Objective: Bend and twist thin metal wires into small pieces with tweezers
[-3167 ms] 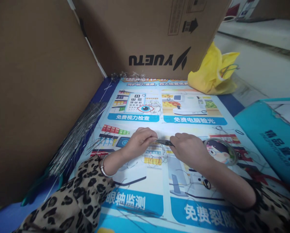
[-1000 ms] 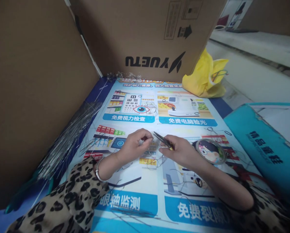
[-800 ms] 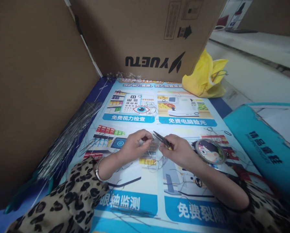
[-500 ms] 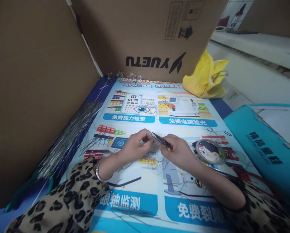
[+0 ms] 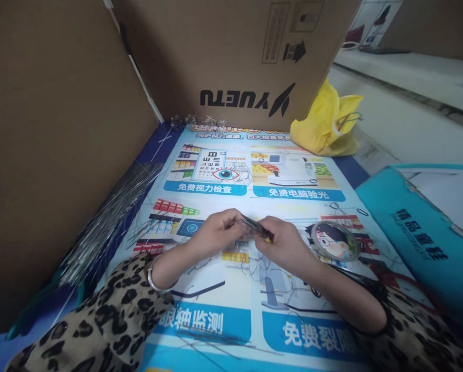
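My right hand (image 5: 280, 237) is closed around a pair of pliers (image 5: 257, 226), whose dark jaws point up and left. Yellow shows on the part of the handle by the fingers. At the jaw tips, my left hand (image 5: 224, 227) pinches thin wire, its fingers bent together. Looped wire (image 5: 250, 263) hangs below, between the two hands, over the printed sheet. How the jaws meet the wire is too small to make out. A round clear spool (image 5: 334, 242) lies just right of my right forearm, with a cartoon face visible through it.
A bundle of straight wires (image 5: 107, 217) lies at left beside a large cardboard wall (image 5: 61, 129). Another carton (image 5: 235, 57) stands at the back. At right are a yellow bag (image 5: 324, 126) and a teal box (image 5: 421, 227). Loose wire pieces (image 5: 219, 338) lie on the poster (image 5: 250, 204).
The pliers have tilted slightly, and their jaws now sit closer to my left fingertips. Both hands stay nearly in place. The whole view has shifted a little.
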A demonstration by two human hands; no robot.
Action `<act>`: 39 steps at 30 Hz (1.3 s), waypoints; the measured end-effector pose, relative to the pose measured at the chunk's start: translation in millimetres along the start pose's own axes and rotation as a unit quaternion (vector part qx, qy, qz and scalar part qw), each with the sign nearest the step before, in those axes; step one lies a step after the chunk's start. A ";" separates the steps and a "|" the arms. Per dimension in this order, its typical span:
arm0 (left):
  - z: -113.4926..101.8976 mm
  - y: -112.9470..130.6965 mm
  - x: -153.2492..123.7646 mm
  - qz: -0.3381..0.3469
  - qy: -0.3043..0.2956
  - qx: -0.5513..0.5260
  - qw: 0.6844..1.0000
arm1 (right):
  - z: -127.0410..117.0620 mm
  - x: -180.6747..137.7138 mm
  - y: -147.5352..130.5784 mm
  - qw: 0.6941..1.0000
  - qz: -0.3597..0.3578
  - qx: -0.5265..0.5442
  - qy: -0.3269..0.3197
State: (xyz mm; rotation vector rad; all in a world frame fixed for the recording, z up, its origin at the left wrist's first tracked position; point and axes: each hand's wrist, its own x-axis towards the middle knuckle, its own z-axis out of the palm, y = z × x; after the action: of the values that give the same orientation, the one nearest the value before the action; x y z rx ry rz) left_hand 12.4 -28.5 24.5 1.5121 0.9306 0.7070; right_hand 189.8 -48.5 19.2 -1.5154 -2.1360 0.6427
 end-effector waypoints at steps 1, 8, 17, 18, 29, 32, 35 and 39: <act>0.3 0.9 -0.3 -0.001 0.002 0.010 1.000 | 0.3 0.0 0.1 1.000 -0.001 -0.001 0.003; 1.0 -2.4 -0.5 0.018 0.018 0.049 0.998 | 3.1 0.5 1.2 0.999 -0.024 -0.016 0.027; 1.3 -5.5 0.0 0.039 0.035 0.058 0.997 | 4.7 -0.8 2.7 0.998 -0.041 -0.030 0.037; 1.4 -6.0 -0.2 0.035 0.027 0.049 0.998 | 4.7 -0.9 2.8 0.998 -0.041 -0.029 0.038; 4.2 -13.4 1.1 0.022 0.033 0.025 0.999 | 4.1 -1.6 0.9 0.997 -0.044 -0.030 0.051; 5.3 -14.6 1.2 0.017 0.035 0.012 0.999 | 3.7 -1.5 0.8 0.998 -0.043 -0.028 0.047; 5.6 -15.8 1.6 0.012 0.034 -0.006 0.999 | 3.6 -1.4 0.8 0.998 -0.042 -0.032 0.044; 6.5 -15.8 1.9 -0.004 0.040 -0.037 0.999 | 3.6 -1.5 0.5 0.998 -0.042 -0.034 0.045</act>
State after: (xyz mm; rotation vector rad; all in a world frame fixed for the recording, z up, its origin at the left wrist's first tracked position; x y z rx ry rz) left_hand 16.2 -29.9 7.8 1.4232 0.9608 0.7921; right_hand 188.5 -50.2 15.9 -1.4525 -2.1585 0.4684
